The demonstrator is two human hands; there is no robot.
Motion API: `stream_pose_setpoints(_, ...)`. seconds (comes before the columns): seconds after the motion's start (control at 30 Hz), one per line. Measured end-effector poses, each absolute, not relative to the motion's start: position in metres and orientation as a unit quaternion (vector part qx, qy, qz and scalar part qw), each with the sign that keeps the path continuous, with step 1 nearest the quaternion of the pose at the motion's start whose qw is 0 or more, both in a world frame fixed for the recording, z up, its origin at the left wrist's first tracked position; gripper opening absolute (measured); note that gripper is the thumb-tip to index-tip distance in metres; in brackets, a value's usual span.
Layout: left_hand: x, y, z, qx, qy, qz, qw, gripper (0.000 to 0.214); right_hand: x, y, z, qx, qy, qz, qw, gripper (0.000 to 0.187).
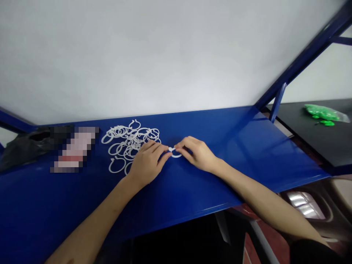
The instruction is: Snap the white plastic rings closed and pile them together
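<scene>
Both of my hands pinch one white plastic ring [176,156] just above the blue table [176,194]. My left hand [148,159] has thumb and fingertips at the ring's left side, by a small round end or clasp. At its upper right, my right hand [196,153] grips the ring between thumb and fingers. Part of the ring is hidden behind the fingers. Left of my left hand lies a loose pile of similar white rings [117,148], several of which show a gap with small knobbed ends.
A black plastic bag [19,148] and a blurred-out pale packet [79,143] lie at the table's left. Blue metal posts [279,101] rise at the right. Beyond them, a dark table [310,132] holds a clear bag of green items [321,112]. A brown chair [330,205] stands lower right.
</scene>
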State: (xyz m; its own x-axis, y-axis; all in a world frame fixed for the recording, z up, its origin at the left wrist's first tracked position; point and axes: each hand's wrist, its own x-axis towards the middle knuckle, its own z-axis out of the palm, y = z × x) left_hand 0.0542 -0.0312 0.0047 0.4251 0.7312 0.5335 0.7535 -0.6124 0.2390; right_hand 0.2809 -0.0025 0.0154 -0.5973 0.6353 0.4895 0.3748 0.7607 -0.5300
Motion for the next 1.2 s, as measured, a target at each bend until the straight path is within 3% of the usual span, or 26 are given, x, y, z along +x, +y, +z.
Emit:
stream_pose_setpoints(0.23,0.039,-0.022,-0.003,-0.807,-0.541,-0.174,0.158,0.023,0.315,0.029,0.012,-0.544,-0.797,0.033,0.260,0.011)
stream_pose_setpoints(0.4,0.040,-0.021,-0.002,-0.818,-0.508,-0.205,0.176,0.015,0.323,0.032,0.014,-0.558,-0.784,-0.045,0.267,0.024)
stream_pose_setpoints(0.5,0.045,-0.025,0.006,-0.836,-0.445,-0.267,0.181,0.012,0.311,0.021,0.021,-0.480,-0.815,0.015,0.324,0.023)
stream_pose_setpoints(0.67,0.057,-0.035,0.012,-0.864,-0.358,-0.309,0.172,0.005,0.284,-0.003,0.020,-0.368,-0.821,0.262,0.349,0.022)
stream_pose_setpoints(0.77,0.061,-0.039,0.010,-0.867,-0.343,-0.327,0.153,0.005,0.277,-0.007,0.012,-0.353,-0.811,0.302,0.355,0.020)
stream_pose_setpoints(0.93,0.061,-0.039,0.009,-0.808,-0.428,-0.393,0.094,0.010,0.279,-0.007,0.010,-0.344,-0.809,0.273,0.391,0.016)
stream_pose_setpoints(1.2,0.060,-0.035,0.008,-0.796,-0.452,-0.383,-0.126,0.010,0.279,-0.009,0.012,-0.267,-0.845,0.226,0.403,0.014)
